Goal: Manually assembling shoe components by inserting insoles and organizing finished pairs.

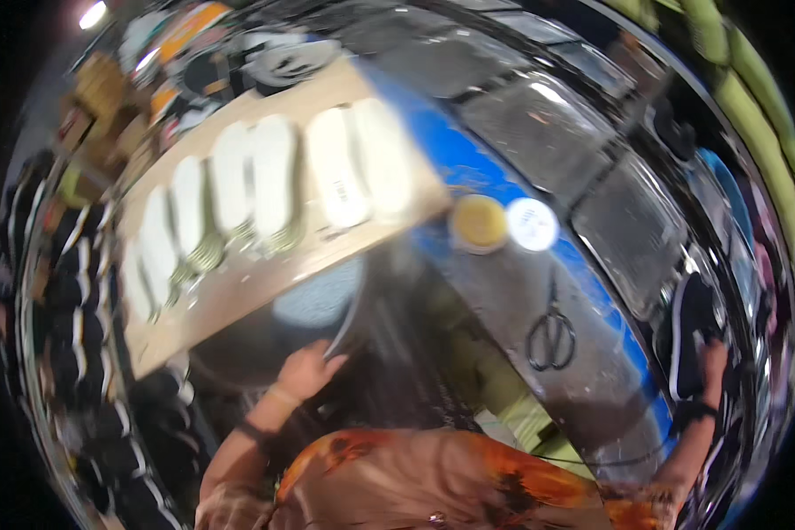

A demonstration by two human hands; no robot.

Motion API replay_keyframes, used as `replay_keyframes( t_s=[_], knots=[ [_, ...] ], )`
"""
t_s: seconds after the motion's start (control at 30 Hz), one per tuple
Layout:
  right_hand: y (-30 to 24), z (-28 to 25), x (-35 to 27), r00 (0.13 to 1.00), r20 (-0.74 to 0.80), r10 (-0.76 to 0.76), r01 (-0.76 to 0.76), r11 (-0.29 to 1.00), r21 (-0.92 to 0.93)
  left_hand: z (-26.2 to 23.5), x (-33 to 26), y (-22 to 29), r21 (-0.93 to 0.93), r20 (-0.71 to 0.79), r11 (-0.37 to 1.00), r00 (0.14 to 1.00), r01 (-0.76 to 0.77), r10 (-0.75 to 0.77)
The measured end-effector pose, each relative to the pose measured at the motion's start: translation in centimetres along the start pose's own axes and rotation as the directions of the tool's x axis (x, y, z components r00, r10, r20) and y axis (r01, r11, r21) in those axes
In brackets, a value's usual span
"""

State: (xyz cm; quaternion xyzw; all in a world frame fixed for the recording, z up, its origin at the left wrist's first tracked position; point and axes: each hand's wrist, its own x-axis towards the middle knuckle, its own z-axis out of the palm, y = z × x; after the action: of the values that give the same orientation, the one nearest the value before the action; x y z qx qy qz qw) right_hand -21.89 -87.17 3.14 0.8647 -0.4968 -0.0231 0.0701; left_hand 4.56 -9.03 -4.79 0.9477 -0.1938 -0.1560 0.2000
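Note:
At the right edge, my right hand (714, 360) is closed on the near end of a black shoe (694, 322) with a white sole edge. The shoe lies lengthwise beside the dark metal conveyor. My left hand (307, 371) is held over the near side of a dark round tub (247, 353), with thumb and fingers apart and nothing seen in it. Whether it touches the tub's rim is hard to tell through the blur. Just beyond, white insoles (272, 168) lie in a row on a pale wooden board (212, 309).
Black-handled scissors (552, 340), a yellow-lidded jar (480, 223) and a white round lid (532, 224) sit on the blue-edged worktable (583, 397). Dark trays (632, 225) line the conveyor beyond. Racked black shoes (71, 309) stand at left; boxes (106, 97) are piled at far left.

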Motion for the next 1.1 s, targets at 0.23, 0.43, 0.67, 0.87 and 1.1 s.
replay_keyframes(
  t_s=[0.23, 0.43, 0.67, 0.87, 1.1],
  knots=[
    [-17.9, -4.5, -7.3, 0.917, -0.316, -0.245, 0.398, 0.632, 0.665, -4.9, -2.0, 0.3, -0.174, -0.170, 0.965, 0.971, -0.195, 0.166],
    [-46.3, -10.7, -29.7, 0.607, -0.441, -0.661, 0.710, 0.201, 0.675, -9.5, -6.6, 1.0, -0.883, -0.061, 0.464, 0.997, -0.075, 0.046],
    [-59.5, -11.4, -51.0, -0.164, -0.240, -0.957, 0.640, -0.288, 0.712, -8.0, -10.3, -9.0, -0.924, -0.379, 0.325, 0.599, -0.202, -0.706],
    [-58.5, -11.1, -50.8, -0.284, -0.227, -0.932, 0.530, -0.350, 0.772, -4.9, -8.0, -15.6, -0.849, -0.469, 0.529, 0.444, 0.013, -0.763],
    [-48.1, -7.8, -32.1, 0.627, -0.157, -0.763, 0.701, 0.464, 0.541, -9.8, -12.8, -12.0, -0.850, -0.495, 0.516, 0.501, -0.108, -0.710]
  ],
)
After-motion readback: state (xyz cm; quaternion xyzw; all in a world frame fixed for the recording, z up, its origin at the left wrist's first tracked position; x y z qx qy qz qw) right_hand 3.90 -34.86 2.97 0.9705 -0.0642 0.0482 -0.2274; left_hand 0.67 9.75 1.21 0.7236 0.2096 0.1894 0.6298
